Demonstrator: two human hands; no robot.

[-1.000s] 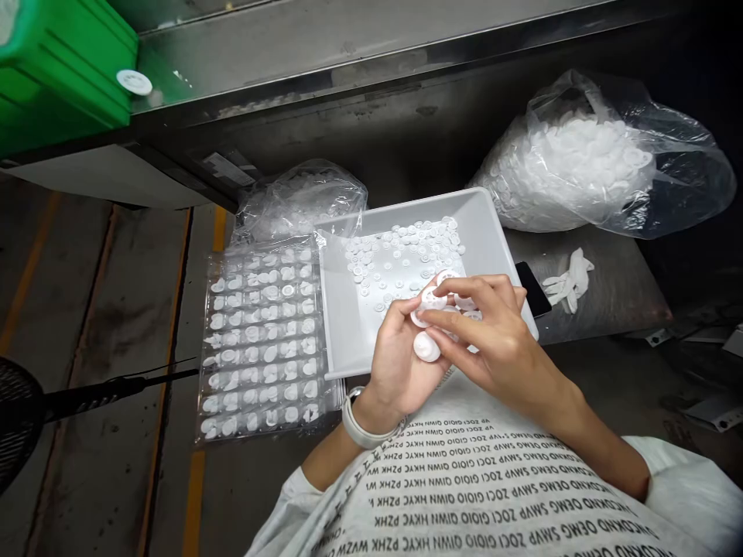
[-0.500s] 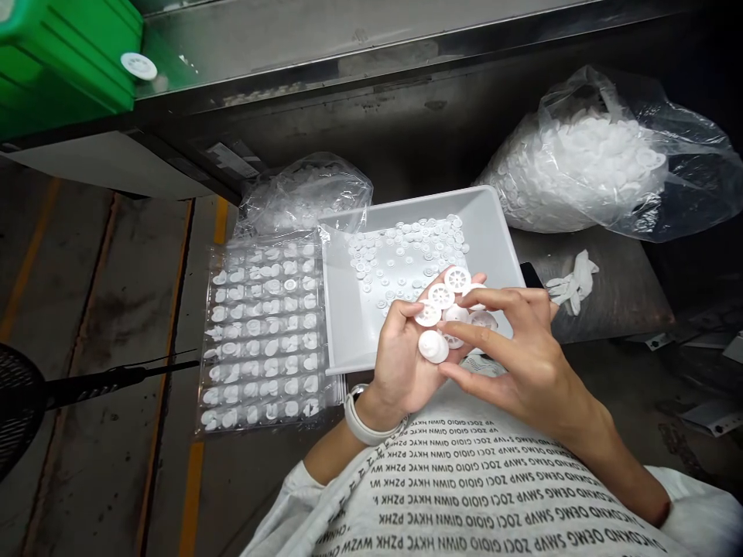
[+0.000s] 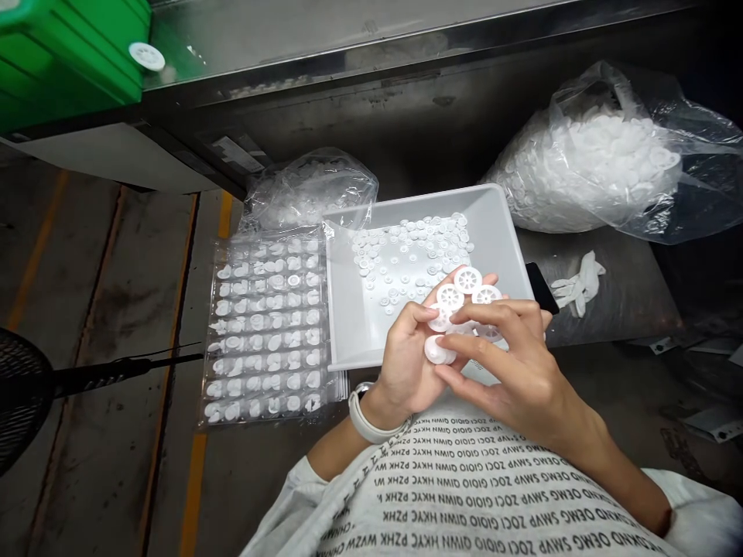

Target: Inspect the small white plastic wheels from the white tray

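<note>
Cupped in my left hand (image 3: 409, 363) are several small white plastic wheels (image 3: 450, 297), spoked and spread over the palm and fingers, with my thumb pressing on one. A more solid white disc (image 3: 436, 350) lies at the near side of that palm. My right hand (image 3: 511, 356) reaches over from the right, its fingers bent. Its fingertips touch the disc and a neighbouring wheel, its thumb close under the disc; some wheels are hidden beneath these fingers. Below both hands is a grey plastic tray (image 3: 342, 340) with many small round white parts (image 3: 444, 240) scattered inside.
Left of the tray lies a clear blister sheet (image 3: 264, 333) of white parts. Clear bags of white pieces stand behind (image 3: 307, 189) and at right (image 3: 609, 170). A white glove (image 3: 581, 285) rests on the metal surface. A fan (image 3: 23, 402) and green crate (image 3: 70, 54) are at left.
My right fingers have moved in onto the solid disc, and the wheels in my left palm have shifted slightly. The whole view has moved a little.
</note>
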